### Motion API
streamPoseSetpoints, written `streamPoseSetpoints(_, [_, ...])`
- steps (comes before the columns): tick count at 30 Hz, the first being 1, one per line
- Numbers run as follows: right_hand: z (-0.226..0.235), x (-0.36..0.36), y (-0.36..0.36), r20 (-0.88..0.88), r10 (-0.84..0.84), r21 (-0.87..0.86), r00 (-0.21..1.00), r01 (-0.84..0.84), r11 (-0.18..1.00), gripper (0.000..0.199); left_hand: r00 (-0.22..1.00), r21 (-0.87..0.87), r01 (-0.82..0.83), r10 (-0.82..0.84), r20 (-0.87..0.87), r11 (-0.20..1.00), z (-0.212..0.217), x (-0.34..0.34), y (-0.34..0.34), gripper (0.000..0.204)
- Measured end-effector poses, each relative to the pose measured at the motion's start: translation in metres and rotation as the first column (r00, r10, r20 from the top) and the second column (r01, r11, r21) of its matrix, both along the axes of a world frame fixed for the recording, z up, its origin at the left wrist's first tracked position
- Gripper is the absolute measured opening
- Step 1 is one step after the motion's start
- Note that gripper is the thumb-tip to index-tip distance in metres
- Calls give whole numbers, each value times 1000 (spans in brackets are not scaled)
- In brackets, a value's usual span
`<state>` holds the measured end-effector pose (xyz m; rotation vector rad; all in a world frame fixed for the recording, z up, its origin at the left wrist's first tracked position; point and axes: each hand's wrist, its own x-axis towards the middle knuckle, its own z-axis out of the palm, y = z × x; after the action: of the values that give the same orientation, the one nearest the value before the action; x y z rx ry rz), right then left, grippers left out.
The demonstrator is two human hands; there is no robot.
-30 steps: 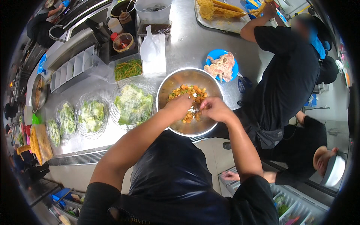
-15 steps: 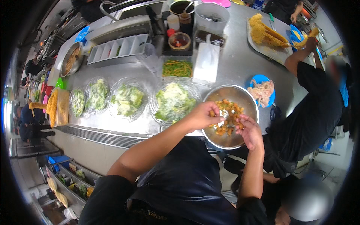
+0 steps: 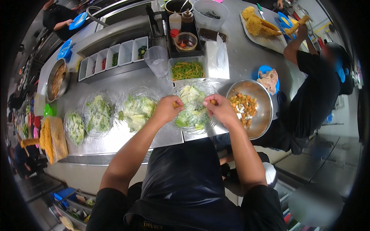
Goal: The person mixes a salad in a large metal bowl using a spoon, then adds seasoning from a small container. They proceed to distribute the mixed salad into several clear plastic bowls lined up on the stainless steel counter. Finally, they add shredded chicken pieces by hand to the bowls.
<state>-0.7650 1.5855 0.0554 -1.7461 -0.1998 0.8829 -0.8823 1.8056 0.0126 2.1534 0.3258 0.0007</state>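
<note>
My left hand (image 3: pixel 167 110) is closed in a pinch on a few brown croutons (image 3: pixel 177 104), at the left rim of a glass plate. My right hand (image 3: pixel 222 111) pinches croutons (image 3: pixel 213 102) over the right side of the same plate. Between both hands lies the salad (image 3: pixel 191 104) on that plate, chopped green lettuce dusted with white gratings. To its right a steel bowl (image 3: pixel 263 120) holds loose golden-brown croutons (image 3: pixel 244 107). Left of my hands stand a second plated salad (image 3: pixel 135 109), a third salad (image 3: pixel 98 112) and a smaller one (image 3: pixel 74 128).
Behind the salads are a tub of shredded greens (image 3: pixel 187 70), a clear jug (image 3: pixel 156 63) and white topping bins (image 3: pixel 125 53). At right, a blue plate of raw meat (image 3: pixel 268 80) sits near a co-worker (image 3: pixel 322 92), who handles breaded food. A crumb box (image 3: pixel 58 140) stands far left.
Both hands have left the crouton bowl and moved left to the nearest salad, each carrying croutons. The view has shifted too. The co-worker at right still holds breaded food.
</note>
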Motion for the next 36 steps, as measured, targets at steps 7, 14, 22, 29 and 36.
streamPoseSetpoints(7, [-45,-5,34,508,-16,-182,861,125,975,24,980,58,191,-194,37,980,-1,12,16,10])
streamPoseSetpoints(14, [-54,3,53,678,67,-257,732,151,955,25,956,83,287,-290,29,954,-14,9,24,8])
streamPoseSetpoints(22, [-47,2,30,547,-89,-174,832,217,960,26,983,46,176,-178,33,983,13,15,33,11])
streamPoseSetpoints(29, [-34,-17,-2,412,-41,-256,910,159,954,32,973,176,222,-231,29,959,15,46,6,12])
streamPoseSetpoints(36, [-48,-22,12,723,192,-356,664,119,927,20,922,205,222,-274,274,953,-8,45,-9,14])
